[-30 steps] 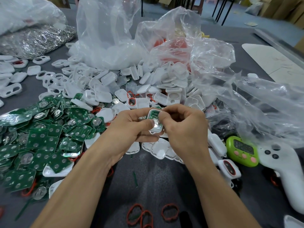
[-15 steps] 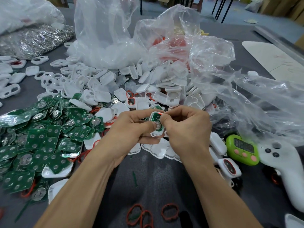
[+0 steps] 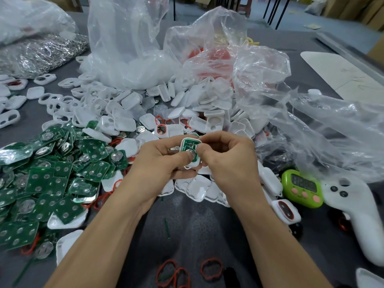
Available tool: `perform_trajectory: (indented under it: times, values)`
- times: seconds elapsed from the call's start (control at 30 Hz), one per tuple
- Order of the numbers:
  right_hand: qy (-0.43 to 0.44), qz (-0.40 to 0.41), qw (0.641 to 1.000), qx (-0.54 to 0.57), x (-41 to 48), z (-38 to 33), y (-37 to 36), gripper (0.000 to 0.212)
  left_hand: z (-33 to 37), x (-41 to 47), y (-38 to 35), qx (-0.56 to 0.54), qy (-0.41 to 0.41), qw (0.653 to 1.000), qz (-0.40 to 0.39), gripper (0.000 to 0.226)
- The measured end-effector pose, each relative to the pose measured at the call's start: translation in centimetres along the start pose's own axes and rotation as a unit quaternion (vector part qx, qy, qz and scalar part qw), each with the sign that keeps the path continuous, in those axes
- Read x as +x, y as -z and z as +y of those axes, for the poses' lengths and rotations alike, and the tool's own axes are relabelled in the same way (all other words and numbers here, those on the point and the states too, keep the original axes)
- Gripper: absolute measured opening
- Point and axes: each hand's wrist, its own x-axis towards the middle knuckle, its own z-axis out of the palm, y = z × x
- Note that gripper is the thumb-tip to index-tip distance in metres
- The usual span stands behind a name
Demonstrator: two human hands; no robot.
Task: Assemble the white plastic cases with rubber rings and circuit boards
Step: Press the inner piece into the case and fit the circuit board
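Hands have scarcely shifted since a second ago: left hand (image 3: pixel 164 163) and right hand (image 3: pixel 230 163) both pinch one white case (image 3: pixel 188 142), green circuit board (image 3: pixel 190 146) seated inside, above the grey table's (image 3: pixel 207 225) centre. Three red rubber rings (image 3: pixel 211 268) lie at the near edge, with one green timer (image 3: pixel 302 189) and one white controller (image 3: pixel 357 215) toward the right edge. Cardboard boxes (image 3: pixel 353 9) stand beyond the far edge.

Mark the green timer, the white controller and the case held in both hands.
green timer (image 3: pixel 303 183): head view, on its dark display.
white controller (image 3: pixel 361 221): head view, on its handle.
held case (image 3: pixel 186 140): head view, on its white top rim.
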Motion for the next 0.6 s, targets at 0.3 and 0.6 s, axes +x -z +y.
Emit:
perform_trajectory:
  times: [0.3, 0.6]
  values:
    - [0.022, 0.036, 0.999, -0.033, -0.6, -0.5, -0.1, 0.009, -0.3, 0.1, 0.0, -0.004, -0.009, 1.000, -0.007, 0.031]
    - [0.035, 0.055, 0.998, -0.014, 0.1, -1.2, 1.5, 0.014, 0.1, 0.1, -0.2, -0.034, 0.012, 0.998, 0.050, 0.023]
